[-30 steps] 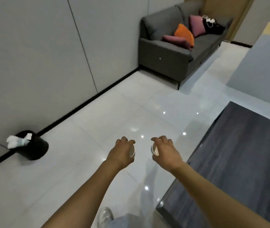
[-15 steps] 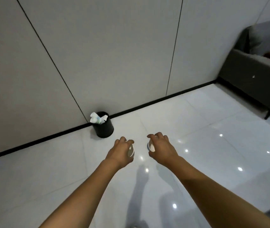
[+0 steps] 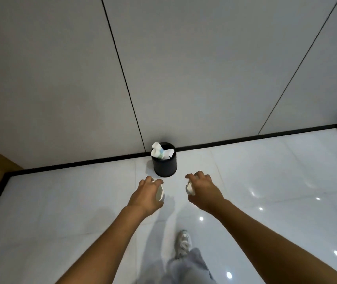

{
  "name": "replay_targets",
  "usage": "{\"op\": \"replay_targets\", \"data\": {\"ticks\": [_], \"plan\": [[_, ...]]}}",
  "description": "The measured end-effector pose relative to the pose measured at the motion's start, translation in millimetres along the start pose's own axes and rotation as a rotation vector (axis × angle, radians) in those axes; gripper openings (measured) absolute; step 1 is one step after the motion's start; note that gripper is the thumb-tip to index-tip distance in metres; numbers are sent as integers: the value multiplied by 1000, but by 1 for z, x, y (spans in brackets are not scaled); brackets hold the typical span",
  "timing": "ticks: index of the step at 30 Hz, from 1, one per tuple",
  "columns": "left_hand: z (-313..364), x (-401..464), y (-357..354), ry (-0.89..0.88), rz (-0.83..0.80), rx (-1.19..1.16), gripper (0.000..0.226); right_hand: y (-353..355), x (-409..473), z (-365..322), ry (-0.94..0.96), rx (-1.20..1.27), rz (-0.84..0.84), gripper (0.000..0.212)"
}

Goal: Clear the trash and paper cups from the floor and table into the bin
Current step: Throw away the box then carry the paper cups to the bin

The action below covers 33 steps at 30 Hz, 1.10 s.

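And there it was, the bin (image 3: 164, 163) swung to the centre of the frame, against the dark skirting at the foot of the grey wall (image 3: 163, 68), where half a second before it stood off to the left and farther away, and a second before sat at the far left edge. The sofa and the counter had dropped out of view; the person had turned and walked toward it, one shoe (image 3: 182, 243) stepping forward at the bottom of the frame.

The left hand (image 3: 148, 196) was curled round a paper cup (image 3: 159, 194), white rim peeking out on its right side. The right hand (image 3: 201, 190) was wrapped round a second cup (image 3: 189, 187), its rim showing at the left. Both were held out in front, just below the bin in the picture and not yet over its mouth.

The bin already carried crumpled white trash (image 3: 160, 152) poking above its rim, so by my reckoning the drop was close, and a stuffed top could let a cup bounce out onto the glossy floor (image 3: 276, 181).

No brand, label or writing could be read anywhere; the greenish patch on the trash was too small to make out.
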<state>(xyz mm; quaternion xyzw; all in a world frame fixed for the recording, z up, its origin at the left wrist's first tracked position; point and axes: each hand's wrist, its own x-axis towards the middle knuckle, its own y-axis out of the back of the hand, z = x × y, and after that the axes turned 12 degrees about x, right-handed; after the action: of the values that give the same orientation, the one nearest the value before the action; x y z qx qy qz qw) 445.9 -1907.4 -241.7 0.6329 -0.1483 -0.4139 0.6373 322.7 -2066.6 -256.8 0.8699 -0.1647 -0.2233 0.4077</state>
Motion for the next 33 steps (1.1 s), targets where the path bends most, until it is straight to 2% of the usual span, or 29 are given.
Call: {"op": "replay_targets", "data": {"ticks": [9, 21, 27, 33], "plan": [[-74, 159, 50, 139, -9, -80, 62, 16, 206, -37, 80, -14, -87, 63], [-174, 337, 89, 211, -51, -171, 62, 28, 427, -85, 62, -40, -187, 63], [-217, 416, 119, 252, -46, -220, 59, 32, 518, -115, 81, -50, -239, 60], [-244, 458, 125, 332, -14, -333, 60, 36, 593, -133, 129, -77, -315, 65]]}}
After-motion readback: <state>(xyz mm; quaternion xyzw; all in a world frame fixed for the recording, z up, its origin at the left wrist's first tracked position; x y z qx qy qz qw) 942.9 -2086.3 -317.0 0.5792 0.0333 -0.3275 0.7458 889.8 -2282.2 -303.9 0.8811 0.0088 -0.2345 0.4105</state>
